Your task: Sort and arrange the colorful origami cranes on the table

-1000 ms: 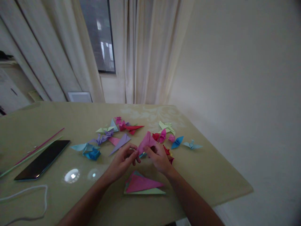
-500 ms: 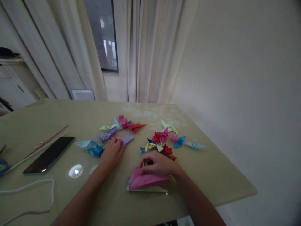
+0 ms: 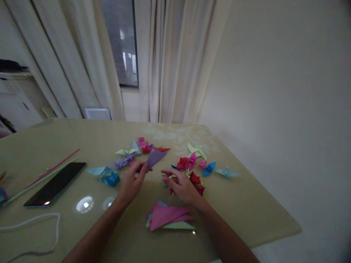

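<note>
Between the thumb and fingers of my left hand (image 3: 134,181) is a folded purple paper (image 3: 156,157), raised a little over the table. My right hand (image 3: 181,183) hovers to the right of it, fingers partly curled and apart, with nothing visible in them. Behind that hand are red origami pieces (image 3: 195,178) and a magenta origami flower (image 3: 192,159), partly hidden by it. Nearer to me lies a stack of folded pink paper (image 3: 167,216) with green and blue sheets under it. Blue origami (image 3: 111,179) sits left of my left hand.
A black phone (image 3: 56,185) lies at the left beside a thin pink stick (image 3: 52,168) and a green one. A white cable (image 3: 30,218) curves at the front left. A light blue origami crane (image 3: 227,172) stands at the right, toward the table edge.
My left hand has lifted the purple paper off the table and moved it right. My right hand has left the pink paper stack and moved up and away from it.
</note>
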`<state>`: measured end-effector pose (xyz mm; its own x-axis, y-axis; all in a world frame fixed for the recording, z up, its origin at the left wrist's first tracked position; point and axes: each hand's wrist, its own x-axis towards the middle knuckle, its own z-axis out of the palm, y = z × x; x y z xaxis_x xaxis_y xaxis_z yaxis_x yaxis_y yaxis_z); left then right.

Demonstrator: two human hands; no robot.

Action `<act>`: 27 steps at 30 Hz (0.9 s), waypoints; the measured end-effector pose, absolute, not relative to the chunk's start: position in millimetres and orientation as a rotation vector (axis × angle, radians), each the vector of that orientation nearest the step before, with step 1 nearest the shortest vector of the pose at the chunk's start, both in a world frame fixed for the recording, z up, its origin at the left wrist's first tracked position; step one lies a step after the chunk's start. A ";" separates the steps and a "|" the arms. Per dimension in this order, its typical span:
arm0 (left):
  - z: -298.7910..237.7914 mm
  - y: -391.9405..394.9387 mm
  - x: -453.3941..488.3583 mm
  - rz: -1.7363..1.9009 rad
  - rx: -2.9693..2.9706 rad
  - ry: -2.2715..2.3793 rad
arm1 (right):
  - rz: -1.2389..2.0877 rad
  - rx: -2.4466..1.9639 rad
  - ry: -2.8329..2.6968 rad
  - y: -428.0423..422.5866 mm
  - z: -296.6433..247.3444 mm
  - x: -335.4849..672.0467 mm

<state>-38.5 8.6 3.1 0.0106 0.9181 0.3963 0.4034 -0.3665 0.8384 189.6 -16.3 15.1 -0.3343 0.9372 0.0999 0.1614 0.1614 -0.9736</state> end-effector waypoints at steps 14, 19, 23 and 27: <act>-20.9 15.7 -48.1 0.911 2.258 1.815 | 0.806 -0.999 -1.787 -21.4 39.0 208.7; -23.5 17.4 -52.9 0.577 2.395 1.842 | 0.790 -0.783 -2.190 -27.3 50.7 220.9; -20.8 16.6 -50.1 0.510 2.422 1.849 | 0.972 -0.704 -2.374 -25.8 41.1 216.9; -28.9 20.8 -55.9 0.643 2.390 1.846 | 1.080 -0.665 -2.357 -27.4 28.9 207.1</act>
